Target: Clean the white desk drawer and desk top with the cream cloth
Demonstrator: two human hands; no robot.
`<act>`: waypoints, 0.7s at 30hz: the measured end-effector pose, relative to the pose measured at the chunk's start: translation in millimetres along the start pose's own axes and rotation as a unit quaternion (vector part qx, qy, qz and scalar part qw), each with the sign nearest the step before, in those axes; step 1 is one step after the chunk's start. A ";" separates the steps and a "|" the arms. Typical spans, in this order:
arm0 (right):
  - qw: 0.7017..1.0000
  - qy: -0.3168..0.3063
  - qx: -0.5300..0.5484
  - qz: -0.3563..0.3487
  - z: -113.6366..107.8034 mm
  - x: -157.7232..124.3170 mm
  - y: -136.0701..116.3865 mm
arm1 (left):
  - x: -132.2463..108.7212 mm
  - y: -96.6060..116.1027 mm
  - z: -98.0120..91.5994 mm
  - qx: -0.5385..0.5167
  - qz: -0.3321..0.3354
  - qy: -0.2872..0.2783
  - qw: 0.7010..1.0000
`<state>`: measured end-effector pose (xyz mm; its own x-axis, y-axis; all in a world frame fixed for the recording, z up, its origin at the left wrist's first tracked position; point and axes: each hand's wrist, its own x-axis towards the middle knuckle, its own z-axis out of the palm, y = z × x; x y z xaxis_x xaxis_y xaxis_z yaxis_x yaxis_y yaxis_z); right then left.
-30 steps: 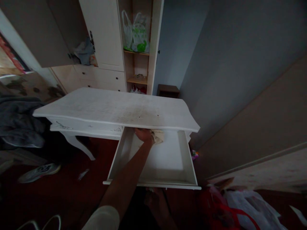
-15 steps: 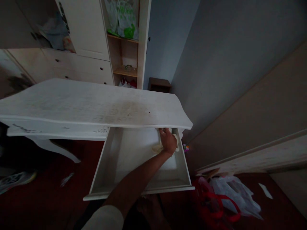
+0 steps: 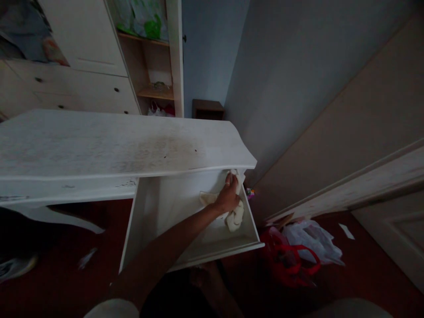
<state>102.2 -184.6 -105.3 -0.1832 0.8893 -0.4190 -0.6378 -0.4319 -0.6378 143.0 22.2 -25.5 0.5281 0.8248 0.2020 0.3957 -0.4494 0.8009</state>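
Left grip [image 3: 228, 196] holding a cream cloth [image 3: 235, 218], bunched beneath it, folds spilling out either side, inside the pulled-out white drawer [image 3: 175, 198]

From where I stand, the left hand [image 3: 228, 196] covers the middle of the pale cloth [image 3: 236, 218] in the drawer [image 3: 165, 203], whose back end hides under the white tabletop [image 3: 215, 141], itself running out of view leftward of the drawer. Just beneath the drawer's front, a dim limb [image 3: 212, 287] is too dark to make out, while well left of the drawer a shoe [image 3: 20, 267] is cut short. Beside the drawer's right wall, a small colourful packet [image 3: 250, 193] is too tiny to identify.
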 end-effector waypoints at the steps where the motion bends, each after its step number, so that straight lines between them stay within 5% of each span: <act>1: 1.000 0.005 0.011 0.005 -0.2 0.6 1.4 | -10.0 1.0 5.6 -0.008 0.008 -0.019 1.000; 7: 0.999 0.025 0.038 0.001 0.7 3.6 8.5 | -56.0 12.2 11.0 -0.030 0.021 -0.115 0.993; 13: 0.999 0.028 0.044 -0.001 4.0 4.1 3.8 | -62.6 12.2 -18.6 0.029 0.063 -0.199 0.977; 21: 0.999 0.016 0.030 -0.004 4.4 5.3 -0.5 | -68.1 19.4 -35.2 0.123 0.122 -0.275 0.946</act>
<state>98.3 -179.1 -104.3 -0.1542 0.8870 -0.4352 -0.6827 -0.4141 -0.6020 88.3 -30.6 -3.9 0.9108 0.4126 -0.0141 0.3378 -0.7252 0.5999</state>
